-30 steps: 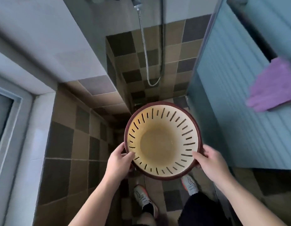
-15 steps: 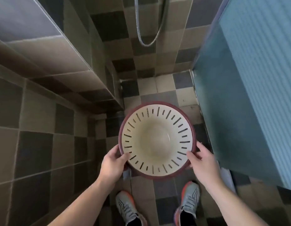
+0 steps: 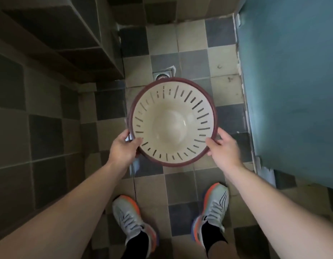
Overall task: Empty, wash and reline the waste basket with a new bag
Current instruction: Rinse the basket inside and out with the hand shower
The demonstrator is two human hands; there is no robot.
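Two hands: left [image 3: 122,148], right [image 3: 224,148] both grip rim | one waste basket [image 3: 172,122] | two shoes [image 3: 133,219]

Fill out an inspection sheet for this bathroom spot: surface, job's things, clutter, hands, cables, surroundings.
Surface: checkered tile floor, beige and dark squares, with a floor drain just beyond the basket.
Job's things: waste basket, cream inside with slotted walls and a dark red rim, held upright above the floor; no bag in it, seems to hold a little water at the bottom.
Clutter: nothing seen.
Hands: left hand grips the rim's left side; right hand grips its right side.
Cables: nothing seen.
Surroundings: tiled wall on the left, blue panel on the right, grey and orange sneakers below.
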